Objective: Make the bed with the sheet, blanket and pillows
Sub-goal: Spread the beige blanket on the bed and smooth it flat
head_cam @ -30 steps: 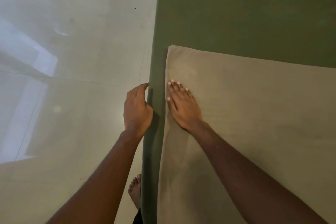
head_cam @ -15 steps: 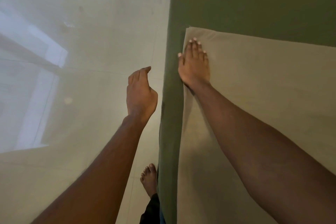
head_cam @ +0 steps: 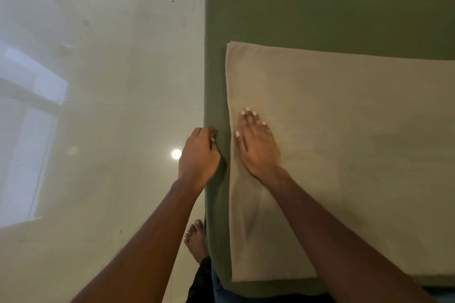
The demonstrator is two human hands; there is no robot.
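Observation:
A green sheet (head_cam: pixel 320 7) covers the bed on the right side of the view. A folded beige blanket (head_cam: pixel 357 142) lies flat on it, its left edge a little inside the bed's left edge. My right hand (head_cam: pixel 257 145) rests palm down on the blanket near that left edge, fingers spread. My left hand (head_cam: pixel 198 155) is at the bed's left edge, fingers curled and pinching the green sheet (head_cam: pixel 216 179) at the side. No pillows are in view.
Glossy pale floor tiles (head_cam: pixel 98 130) fill the left half, with a bright light reflection (head_cam: pixel 176 154). My bare foot (head_cam: pixel 195 238) stands on the floor right beside the bed's edge.
My right hand slid up the blanket toward its top corner, then back down along the left edge. My left hand lifted off the bed's side and has come back to grip the sheet there.

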